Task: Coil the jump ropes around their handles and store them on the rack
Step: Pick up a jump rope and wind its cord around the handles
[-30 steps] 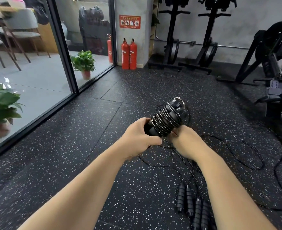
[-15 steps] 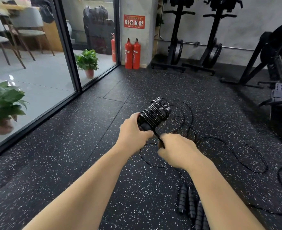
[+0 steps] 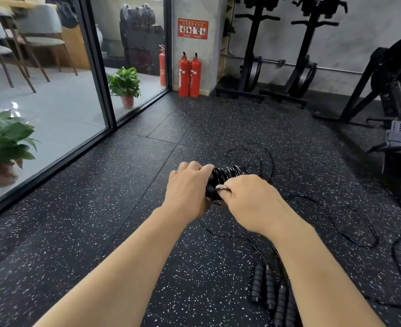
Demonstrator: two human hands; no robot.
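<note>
Lowered and tipped sideways, the handles (image 3: pixel 220 179) sit gripped in the left hand (image 3: pixel 189 190), steadying them while the right hand (image 3: pixel 248 200) pinches rope (image 3: pixel 223 188) for another wrap; spare ropes (image 3: pixel 269 293) lie on the floor (image 3: pixel 124 208).

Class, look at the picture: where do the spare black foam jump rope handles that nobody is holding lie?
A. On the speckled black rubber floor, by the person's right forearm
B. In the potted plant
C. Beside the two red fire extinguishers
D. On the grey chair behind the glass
A: the spare black foam jump rope handles lie bunched on the speckled black rubber floor, close by the right forearm.
</note>
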